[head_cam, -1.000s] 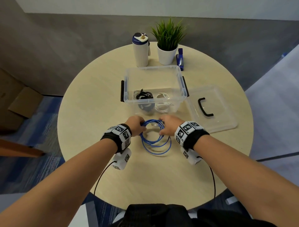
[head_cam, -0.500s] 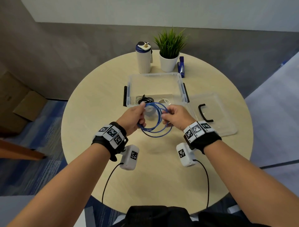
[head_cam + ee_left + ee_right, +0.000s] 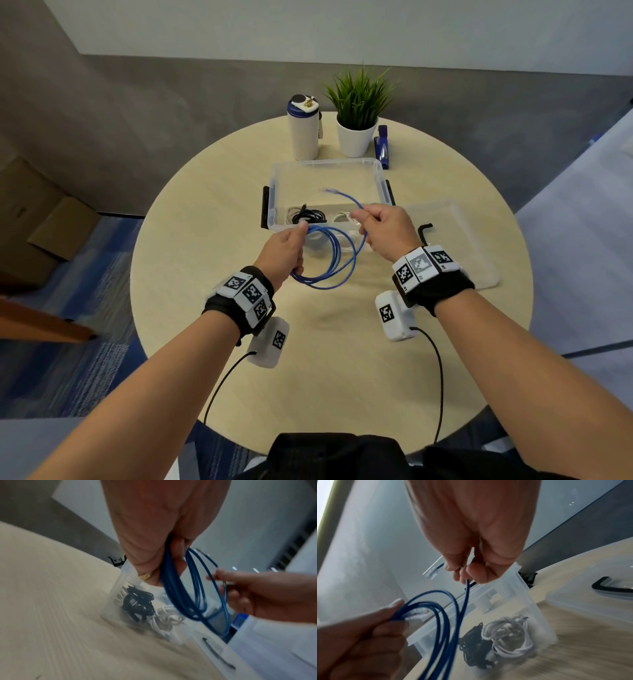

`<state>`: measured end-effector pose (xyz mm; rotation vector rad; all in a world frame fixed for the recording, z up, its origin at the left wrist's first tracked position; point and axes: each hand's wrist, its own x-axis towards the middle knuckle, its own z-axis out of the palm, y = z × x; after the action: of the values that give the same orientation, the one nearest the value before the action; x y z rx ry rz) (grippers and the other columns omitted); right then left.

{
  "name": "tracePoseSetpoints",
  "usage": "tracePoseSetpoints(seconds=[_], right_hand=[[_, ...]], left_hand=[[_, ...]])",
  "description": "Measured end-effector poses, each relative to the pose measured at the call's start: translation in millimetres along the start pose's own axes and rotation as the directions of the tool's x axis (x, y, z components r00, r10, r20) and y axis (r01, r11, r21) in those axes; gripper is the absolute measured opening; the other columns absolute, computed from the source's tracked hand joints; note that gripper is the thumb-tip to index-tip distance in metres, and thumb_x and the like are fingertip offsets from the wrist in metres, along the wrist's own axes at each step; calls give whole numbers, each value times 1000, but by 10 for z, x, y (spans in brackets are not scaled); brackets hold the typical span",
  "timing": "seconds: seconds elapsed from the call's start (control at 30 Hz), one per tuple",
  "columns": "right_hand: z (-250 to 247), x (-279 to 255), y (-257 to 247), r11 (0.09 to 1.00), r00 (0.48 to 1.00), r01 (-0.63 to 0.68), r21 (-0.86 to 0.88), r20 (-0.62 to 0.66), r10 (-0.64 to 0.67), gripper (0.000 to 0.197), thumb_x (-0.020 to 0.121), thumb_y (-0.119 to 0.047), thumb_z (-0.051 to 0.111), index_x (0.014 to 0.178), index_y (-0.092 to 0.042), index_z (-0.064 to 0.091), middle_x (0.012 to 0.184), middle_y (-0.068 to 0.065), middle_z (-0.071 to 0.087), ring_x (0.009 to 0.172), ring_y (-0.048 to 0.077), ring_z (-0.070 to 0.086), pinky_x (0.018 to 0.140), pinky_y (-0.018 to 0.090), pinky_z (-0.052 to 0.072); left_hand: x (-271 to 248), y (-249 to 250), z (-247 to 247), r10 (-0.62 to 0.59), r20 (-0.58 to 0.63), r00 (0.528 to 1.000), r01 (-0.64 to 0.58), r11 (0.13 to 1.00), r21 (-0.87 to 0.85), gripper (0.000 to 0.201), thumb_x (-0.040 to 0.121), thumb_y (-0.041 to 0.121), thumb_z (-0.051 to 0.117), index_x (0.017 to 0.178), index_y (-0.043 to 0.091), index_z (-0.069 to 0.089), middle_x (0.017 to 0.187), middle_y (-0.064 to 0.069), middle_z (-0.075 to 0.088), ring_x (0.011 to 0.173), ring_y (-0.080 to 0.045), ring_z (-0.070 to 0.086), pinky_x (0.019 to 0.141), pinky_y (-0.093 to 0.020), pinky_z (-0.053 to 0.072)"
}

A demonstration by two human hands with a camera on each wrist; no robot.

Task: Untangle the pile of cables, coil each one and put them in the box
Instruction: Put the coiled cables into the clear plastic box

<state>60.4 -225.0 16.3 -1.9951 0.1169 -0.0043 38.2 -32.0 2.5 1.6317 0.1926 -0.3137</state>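
Note:
A coiled blue cable (image 3: 334,260) hangs in the air just in front of the clear plastic box (image 3: 274,192). My left hand (image 3: 286,251) grips the loops together on their left side (image 3: 169,574). My right hand (image 3: 383,229) pinches the cable's free end, whose clear plug (image 3: 325,189) sticks up over the box (image 3: 431,573). Inside the box lie a coiled black cable (image 3: 306,216) and a coiled white cable (image 3: 342,219), seen through its wall (image 3: 510,635).
The box's clear lid (image 3: 455,246) with a black handle lies to the right on the round wooden table (image 3: 212,274). A white bottle (image 3: 303,132), a potted plant (image 3: 358,116) and a blue stapler (image 3: 382,145) stand behind the box.
Both hands lifted the blue coil off the table and toward the box. My right hand pulled one end free and raised it above the box.

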Motion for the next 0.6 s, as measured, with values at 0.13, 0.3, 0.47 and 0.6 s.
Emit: tracePoseSetpoints(seconds=[0.13, 0.3, 0.47, 0.6], right_hand=[[-12, 32, -61, 999, 1000, -3, 33, 23, 2, 22, 93, -28, 59, 104, -15, 72, 66, -4, 58, 59, 4, 52, 64, 22, 47], [136, -80, -118, 978, 954, -130, 163, 289, 78, 17, 98, -26, 50, 98, -25, 67, 85, -3, 66, 80, 13, 64, 76, 36, 56], [190, -129, -231, 912, 937, -237, 336, 328, 122, 22, 101, -22, 44, 91, -16, 62, 60, 6, 52, 37, 12, 42, 41, 22, 42], [239, -128, -245, 906, 922, -260, 334, 365, 130, 25, 102, -23, 41, 95, -12, 62, 57, 1, 38, 37, 6, 28, 39, 19, 30]], left_hand=[[-59, -28, 63, -35, 47, 998, 38, 997, -64, 37, 100, 38, 39, 70, 17, 38, 48, 9, 27, 41, -9, 26, 48, -26, 34], [-82, 98, 131, -33, 116, 993, 60, 969, -241, 42, 101, 40, 35, 64, 21, 33, 51, 8, 19, 43, -9, 19, 42, -22, 28], [-80, 93, 87, -63, 159, 985, 101, 964, -244, 42, 100, 44, 33, 75, 14, 46, 49, 7, 27, 42, -9, 25, 47, -23, 33], [-30, 113, 73, -77, 111, 991, 108, 946, -304, 44, 99, 49, 34, 103, 11, 55, 58, 2, 42, 46, -10, 37, 50, -25, 38]])
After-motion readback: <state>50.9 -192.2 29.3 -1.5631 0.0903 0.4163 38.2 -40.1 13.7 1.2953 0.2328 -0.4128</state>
